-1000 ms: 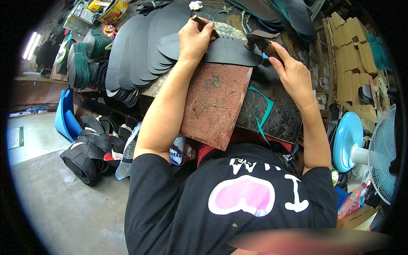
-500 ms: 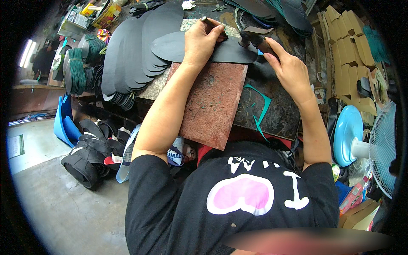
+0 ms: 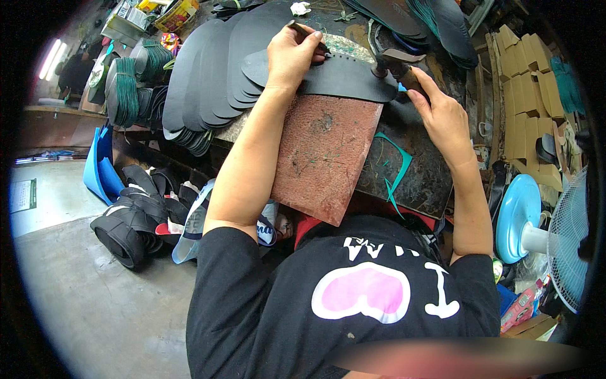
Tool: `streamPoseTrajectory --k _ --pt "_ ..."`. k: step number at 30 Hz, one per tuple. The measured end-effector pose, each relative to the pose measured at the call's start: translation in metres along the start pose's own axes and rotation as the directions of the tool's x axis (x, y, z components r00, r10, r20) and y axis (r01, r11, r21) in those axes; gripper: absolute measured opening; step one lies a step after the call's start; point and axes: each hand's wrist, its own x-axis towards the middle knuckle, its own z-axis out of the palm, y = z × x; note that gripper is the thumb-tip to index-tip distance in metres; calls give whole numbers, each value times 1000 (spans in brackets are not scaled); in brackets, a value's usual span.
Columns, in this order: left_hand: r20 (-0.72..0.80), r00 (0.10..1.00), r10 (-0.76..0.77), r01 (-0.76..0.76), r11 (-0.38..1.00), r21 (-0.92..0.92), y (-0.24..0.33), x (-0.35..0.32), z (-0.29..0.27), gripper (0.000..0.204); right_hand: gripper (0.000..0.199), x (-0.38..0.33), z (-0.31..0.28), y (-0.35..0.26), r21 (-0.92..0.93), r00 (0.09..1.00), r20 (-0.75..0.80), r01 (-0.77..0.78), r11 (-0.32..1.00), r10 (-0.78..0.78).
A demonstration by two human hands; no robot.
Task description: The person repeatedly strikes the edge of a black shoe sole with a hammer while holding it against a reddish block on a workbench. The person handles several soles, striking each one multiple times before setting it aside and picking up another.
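Note:
A black shoe sole (image 3: 347, 82) lies flat across the far end of a reddish-brown board (image 3: 328, 151). Small holes run in a row along its far edge. My left hand (image 3: 289, 60) is closed around a dark rod-like punch (image 3: 298, 27), whose lower end points down at that edge beside the holes; the exact contact is hidden by the fingers. In my right hand (image 3: 442, 117) is the handle of a hammer (image 3: 396, 63). Its dark head hovers over or rests on the sole's right end; I cannot tell which.
Overlapping black soles (image 3: 208, 76) are stacked left of my left hand. Green strip scraps (image 3: 398, 174) lie on the dark bench at right. A blue fan (image 3: 517, 211) and tan cartons (image 3: 527, 95) stand to the right. Black shoe parts (image 3: 136, 221) are piled on the floor at left.
My left hand with the punch has shifted left along the sole's edge, uncovering the row of holes. The hammer stays near the sole's right end. The whole view has moved slightly.

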Motion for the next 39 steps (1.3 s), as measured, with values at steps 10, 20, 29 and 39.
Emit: streamPoseTrajectory --k 10,20,29,39 --pt "62 985 161 -172 929 329 -8 1 3 14 43 0 -2 -1 -2 1000 15 -4 1000 4" --pt "61 987 146 -152 982 110 -5 -9 20 12 44 -1 0 3 -12 1000 17 -6 1000 7" --pt "103 989 109 -115 992 54 -9 -12 30 13 44 0 -6 -2 -2 997 64 -47 999 47" --pt "209 978 19 -24 999 23 -5 -12 32 13 39 12 -23 -8 89 999 21 -48 995 47"
